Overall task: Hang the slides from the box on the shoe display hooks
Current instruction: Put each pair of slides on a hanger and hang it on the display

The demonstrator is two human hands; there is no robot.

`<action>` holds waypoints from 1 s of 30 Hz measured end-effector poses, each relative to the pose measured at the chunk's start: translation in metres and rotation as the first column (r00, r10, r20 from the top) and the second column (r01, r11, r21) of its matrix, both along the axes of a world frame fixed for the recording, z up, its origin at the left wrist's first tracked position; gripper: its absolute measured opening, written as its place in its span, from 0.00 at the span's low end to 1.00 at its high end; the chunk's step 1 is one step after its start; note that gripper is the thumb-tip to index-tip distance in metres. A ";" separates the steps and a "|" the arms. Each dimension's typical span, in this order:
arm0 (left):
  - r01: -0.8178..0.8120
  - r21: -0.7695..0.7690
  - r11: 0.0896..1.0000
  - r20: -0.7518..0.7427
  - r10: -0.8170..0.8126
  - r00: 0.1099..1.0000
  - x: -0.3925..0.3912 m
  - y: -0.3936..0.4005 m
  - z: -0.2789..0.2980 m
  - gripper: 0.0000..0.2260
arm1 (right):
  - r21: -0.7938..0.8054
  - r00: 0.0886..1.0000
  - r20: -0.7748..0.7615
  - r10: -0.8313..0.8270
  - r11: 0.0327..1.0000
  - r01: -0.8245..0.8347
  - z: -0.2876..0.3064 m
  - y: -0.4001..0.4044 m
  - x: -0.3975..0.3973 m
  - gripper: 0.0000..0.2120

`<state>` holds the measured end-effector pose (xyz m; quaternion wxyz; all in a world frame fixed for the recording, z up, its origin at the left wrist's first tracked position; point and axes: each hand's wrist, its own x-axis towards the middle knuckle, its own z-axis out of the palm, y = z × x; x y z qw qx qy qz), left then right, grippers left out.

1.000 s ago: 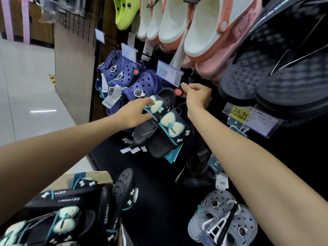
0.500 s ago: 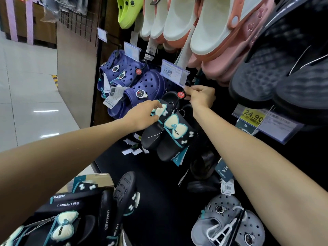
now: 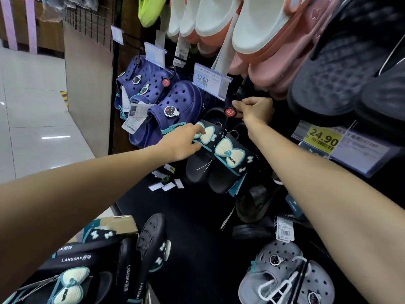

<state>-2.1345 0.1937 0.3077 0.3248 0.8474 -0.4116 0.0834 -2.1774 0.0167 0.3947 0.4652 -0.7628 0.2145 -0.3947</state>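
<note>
Readable on the black slide pair with cream bow trims: "MOM" on the nearer bow, "LANGSHA" on a teal strap edge just beside the left hand. Above the right hand, a white price label reading "12.00"; to its right, a yellow price tag reading "24.90". Below the left forearm, more black slides packed in the cardboard box, stamped "LANGSHA" on the sides and "MOM" on a bow. Left hand extended forward, fingers curled round the strap and bow of the farther slide. Right hand raised higher, fingers bunched in a pinch at the black hanger with a round red badge atop the pair. Blue perforated clogs hanging left of both hands.
</note>
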 end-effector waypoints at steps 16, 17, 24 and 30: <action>-0.010 -0.001 1.000 -0.004 0.010 1.000 0.017 -0.005 -0.007 0.16 | 0.057 0.994 0.090 0.063 0.996 -0.068 0.001 -0.011 0.008 0.13; -0.018 -0.009 1.000 0.002 0.018 1.000 0.018 -0.004 -0.006 0.16 | 0.063 0.993 0.088 0.072 0.995 -0.078 0.001 -0.010 0.008 0.14; -0.022 -0.005 1.000 0.003 0.023 1.000 0.019 -0.003 -0.007 0.16 | 0.061 0.996 0.051 0.075 0.995 -0.079 -0.008 -0.013 0.007 0.13; -0.017 0.010 1.000 0.011 0.017 1.000 0.014 -0.005 -0.010 0.18 | -0.014 0.999 0.032 -0.024 1.000 0.024 -0.012 -0.026 0.008 0.11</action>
